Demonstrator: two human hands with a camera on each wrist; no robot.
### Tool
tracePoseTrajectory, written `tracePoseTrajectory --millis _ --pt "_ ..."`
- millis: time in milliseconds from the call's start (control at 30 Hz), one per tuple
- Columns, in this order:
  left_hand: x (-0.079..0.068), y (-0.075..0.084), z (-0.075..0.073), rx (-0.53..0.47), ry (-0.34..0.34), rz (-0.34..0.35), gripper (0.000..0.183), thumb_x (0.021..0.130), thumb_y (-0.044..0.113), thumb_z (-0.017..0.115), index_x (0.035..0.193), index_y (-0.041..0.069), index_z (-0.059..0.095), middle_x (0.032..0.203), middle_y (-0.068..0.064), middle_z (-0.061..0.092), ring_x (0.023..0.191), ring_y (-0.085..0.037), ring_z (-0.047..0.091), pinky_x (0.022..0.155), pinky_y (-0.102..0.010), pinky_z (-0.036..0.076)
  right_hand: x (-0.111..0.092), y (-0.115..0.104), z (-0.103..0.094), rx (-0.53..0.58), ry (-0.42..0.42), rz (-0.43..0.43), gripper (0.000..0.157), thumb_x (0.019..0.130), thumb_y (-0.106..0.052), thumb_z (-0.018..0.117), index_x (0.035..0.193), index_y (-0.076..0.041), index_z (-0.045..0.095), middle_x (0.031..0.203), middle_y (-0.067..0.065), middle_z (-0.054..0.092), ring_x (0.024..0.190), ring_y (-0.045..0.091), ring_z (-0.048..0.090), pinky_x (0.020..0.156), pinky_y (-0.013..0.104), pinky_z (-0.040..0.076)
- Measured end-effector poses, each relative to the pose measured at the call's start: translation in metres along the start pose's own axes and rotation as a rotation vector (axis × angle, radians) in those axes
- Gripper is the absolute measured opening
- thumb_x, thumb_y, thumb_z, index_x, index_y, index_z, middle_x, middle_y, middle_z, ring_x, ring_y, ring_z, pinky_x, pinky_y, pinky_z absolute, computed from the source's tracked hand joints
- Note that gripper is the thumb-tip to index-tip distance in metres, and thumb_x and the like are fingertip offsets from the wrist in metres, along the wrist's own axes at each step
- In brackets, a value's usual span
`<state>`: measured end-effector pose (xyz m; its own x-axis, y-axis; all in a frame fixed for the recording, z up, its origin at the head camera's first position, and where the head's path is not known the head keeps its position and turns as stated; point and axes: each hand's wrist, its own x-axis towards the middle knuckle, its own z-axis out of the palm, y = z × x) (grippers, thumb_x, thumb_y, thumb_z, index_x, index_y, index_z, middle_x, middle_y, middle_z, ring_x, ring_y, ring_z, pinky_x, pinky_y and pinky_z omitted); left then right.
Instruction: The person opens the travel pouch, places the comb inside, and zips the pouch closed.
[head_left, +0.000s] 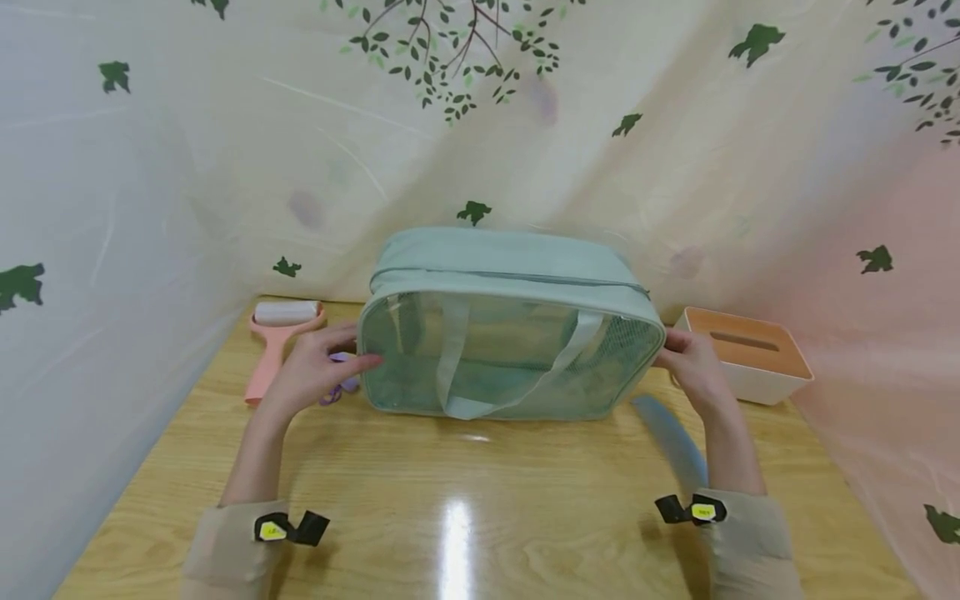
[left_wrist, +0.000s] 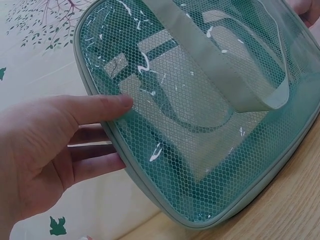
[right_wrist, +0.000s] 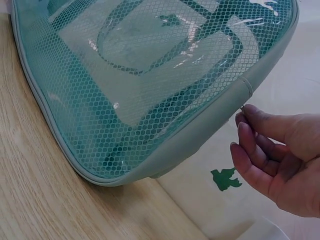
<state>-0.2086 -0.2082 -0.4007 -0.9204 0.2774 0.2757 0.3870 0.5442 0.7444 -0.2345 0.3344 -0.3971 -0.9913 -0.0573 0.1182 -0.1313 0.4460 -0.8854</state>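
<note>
A pale green zippered bag (head_left: 405, 379) with clear, mesh-patterned sides stands upright on the table, its strap handle (head_left: 453, 367) hanging down the front. At the bag's left edge my left hand (head_left: 318, 367) holds on, thumb laid over the front panel and the other fingers behind the rim, as the left wrist view shows. On the opposite side my right hand (right_wrist: 285, 155) pinches a small zipper pull (right_wrist: 243, 107) between thumb and forefinger, close to a seam. The zipper line (head_left: 525, 276) runs along the top and looks closed there.
Left of the bag lies a pink lint roller (head_left: 273, 350), with a small purple item (head_left: 348, 382) partly hidden by my left hand. A white tissue box (head_left: 757, 379) with an orange lid stands at right. A blue, comb-like strip (head_left: 671, 437) lies by my right forearm.
</note>
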Motion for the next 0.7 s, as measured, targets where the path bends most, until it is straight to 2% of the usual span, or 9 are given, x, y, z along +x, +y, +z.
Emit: tracePoseTrajectory --millis 100,200,333,500,700 --pt "0.000 0.000 0.000 0.009 -0.006 0.023 0.025 0.096 0.029 0.075 0.120 0.022 0.075 0.125 -0.001 0.072 0.105 -0.008 0.070 0.087 -0.024 0.058 0.000 -0.001 0.000 0.007 0.018 0.013 0.016 0.098 -0.014 0.071 0.097 -0.029 0.077 0.085 -0.023 0.074 0.082 -0.001 0.068 0.078 0.017 0.054" --pt "0.001 0.001 0.001 -0.016 -0.038 0.017 0.017 0.097 0.025 0.074 0.112 0.019 0.075 0.109 -0.007 0.074 0.076 -0.004 0.068 0.067 -0.024 0.058 -0.002 0.000 -0.001 0.043 0.038 0.023 0.016 0.098 -0.015 0.071 0.098 -0.030 0.077 0.085 -0.023 0.074 0.081 -0.002 0.068 0.078 0.017 0.055" --pt "0.003 0.004 0.003 -0.056 -0.095 -0.001 0.008 0.098 0.026 0.073 0.101 0.018 0.071 0.083 -0.008 0.066 0.047 -0.008 0.054 0.044 -0.027 0.046 -0.005 0.001 -0.004 0.145 0.068 0.054 0.021 0.098 -0.011 0.071 0.094 -0.032 0.078 0.083 -0.022 0.074 0.080 -0.001 0.069 0.076 0.016 0.055" --pt "0.002 0.006 0.003 -0.069 -0.125 -0.029 0.016 0.098 0.028 0.072 0.090 0.015 0.068 0.061 -0.002 0.051 0.040 -0.008 0.046 0.041 -0.026 0.040 -0.005 -0.001 -0.008 0.264 0.041 0.090 0.021 0.095 -0.008 0.073 0.092 -0.028 0.080 0.083 -0.017 0.076 0.079 0.001 0.070 0.076 0.016 0.056" --pt "-0.001 0.007 -0.002 -0.051 -0.116 -0.038 0.013 0.097 0.027 0.073 0.092 0.015 0.070 0.058 0.000 0.050 0.040 -0.007 0.045 0.041 -0.026 0.040 -0.002 -0.012 -0.016 0.314 -0.030 0.062 0.016 0.097 -0.009 0.072 0.096 -0.022 0.079 0.085 -0.011 0.077 0.078 0.005 0.073 0.077 0.018 0.059"
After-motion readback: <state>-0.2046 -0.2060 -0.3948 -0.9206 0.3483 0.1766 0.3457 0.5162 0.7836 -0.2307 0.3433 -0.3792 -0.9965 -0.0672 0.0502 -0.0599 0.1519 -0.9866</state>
